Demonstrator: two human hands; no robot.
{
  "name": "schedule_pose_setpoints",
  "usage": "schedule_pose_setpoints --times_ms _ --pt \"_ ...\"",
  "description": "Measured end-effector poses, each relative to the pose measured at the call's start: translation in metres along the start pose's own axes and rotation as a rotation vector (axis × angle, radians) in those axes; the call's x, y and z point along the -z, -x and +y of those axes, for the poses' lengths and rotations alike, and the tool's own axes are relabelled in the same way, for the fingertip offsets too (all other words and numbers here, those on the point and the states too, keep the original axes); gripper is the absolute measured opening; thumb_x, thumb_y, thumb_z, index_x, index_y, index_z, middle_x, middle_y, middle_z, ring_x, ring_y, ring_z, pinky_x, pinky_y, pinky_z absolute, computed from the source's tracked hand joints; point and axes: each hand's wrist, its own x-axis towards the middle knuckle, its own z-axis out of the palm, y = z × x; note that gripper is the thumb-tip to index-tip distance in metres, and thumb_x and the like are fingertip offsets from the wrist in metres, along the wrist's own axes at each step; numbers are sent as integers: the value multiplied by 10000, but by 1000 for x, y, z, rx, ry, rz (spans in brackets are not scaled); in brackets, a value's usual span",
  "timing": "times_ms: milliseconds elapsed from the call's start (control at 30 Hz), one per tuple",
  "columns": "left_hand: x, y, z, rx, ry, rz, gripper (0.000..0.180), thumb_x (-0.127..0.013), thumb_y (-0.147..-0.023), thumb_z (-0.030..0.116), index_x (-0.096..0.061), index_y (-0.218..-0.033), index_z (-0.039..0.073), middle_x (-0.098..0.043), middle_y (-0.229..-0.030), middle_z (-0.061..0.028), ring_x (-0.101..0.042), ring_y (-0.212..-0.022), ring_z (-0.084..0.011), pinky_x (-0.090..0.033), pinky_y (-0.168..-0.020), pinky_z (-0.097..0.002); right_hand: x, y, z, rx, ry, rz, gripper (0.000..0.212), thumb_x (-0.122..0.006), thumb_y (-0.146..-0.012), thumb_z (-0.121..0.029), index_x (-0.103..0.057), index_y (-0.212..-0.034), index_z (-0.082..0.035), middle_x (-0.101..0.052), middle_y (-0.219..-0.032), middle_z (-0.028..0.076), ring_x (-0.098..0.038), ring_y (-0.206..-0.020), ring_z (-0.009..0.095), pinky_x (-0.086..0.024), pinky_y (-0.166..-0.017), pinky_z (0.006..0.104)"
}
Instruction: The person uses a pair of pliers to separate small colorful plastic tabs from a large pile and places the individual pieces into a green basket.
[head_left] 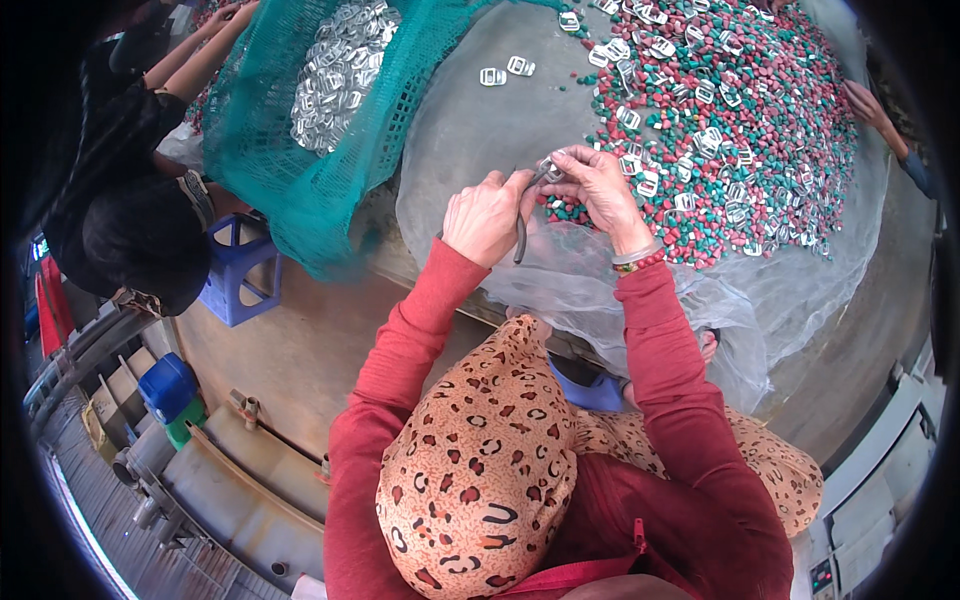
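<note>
My left hand (484,216) is closed around a pair of dark-handled pliers (521,241), one handle pointing down toward me. The plier jaws meet a small silver metal buckle (551,171), which my right hand (603,192) pinches between thumb and fingers. Fingers partly cover the buckle, so its exact shape there is hidden. Just right of my hands spreads a pile of small red and green pebble-like pieces (800,110), with many silver buckles (708,141) scattered through it. Two more buckles (506,72) lie on the bare grey sheet beyond my left hand.
A green mesh net (235,150) lines a basket at far left, heaped with silver buckles (345,75). White netting (600,285) drapes over the near edge. A person in dark clothes (130,240) sits left by a blue stool (240,265). Another person's hand (870,108) reaches in from the right.
</note>
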Motion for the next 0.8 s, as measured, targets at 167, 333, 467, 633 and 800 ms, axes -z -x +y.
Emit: schedule_pose_setpoints --times_ms 167,333,467,633,800 --pt "-4 -4 3 -38 -178 -48 170 -516 -868 231 -561 -923 77 -574 -717 -151 -590 -599 -368 -459 -523 -455 -8 5 -2 36 184 51 199 -592 -870 -154 -604 -918 39 -622 -706 52 -610 -561 109 -457 -480 198" --pt "-11 -7 2 -100 -193 -69 174 -525 -861 223 -559 -885 54 -581 -703 -158 -591 -591 -360 -460 -532 -448 1 7 2 72 283 29 198 -586 -873 -162 -622 -878 32 -614 -673 44 -589 -531 82 -410 -444 183" --pt "-14 -11 -10 -200 -33 -128 229 -541 -862 240 -565 -778 28 -590 -651 -169 -595 -603 -347 -455 -547 -439 11 12 2 -54 226 -3 202 -585 -873 -167 -635 -849 28 -600 -642 38 -542 -489 62 -385 -426 181" --pt "-33 -5 -30 -159 216 -225 279 -544 -871 271 -600 -796 8 -579 -616 -156 -578 -573 -323 -441 -545 -413 20 16 13 -136 182 -53 200 -605 -850 -165 -632 -812 29 -593 -625 53 -504 -466 62 -371 -414 181" --pt "-57 12 -42 294 926 -440 302 -528 -866 289 -647 -862 12 -617 -695 -154 -624 -722 -217 -450 -644 -363 12 11 29 -103 104 -117 217 -608 -850 -175 -628 -813 39 -583 -619 40 -501 -485 61 -380 -425 177"
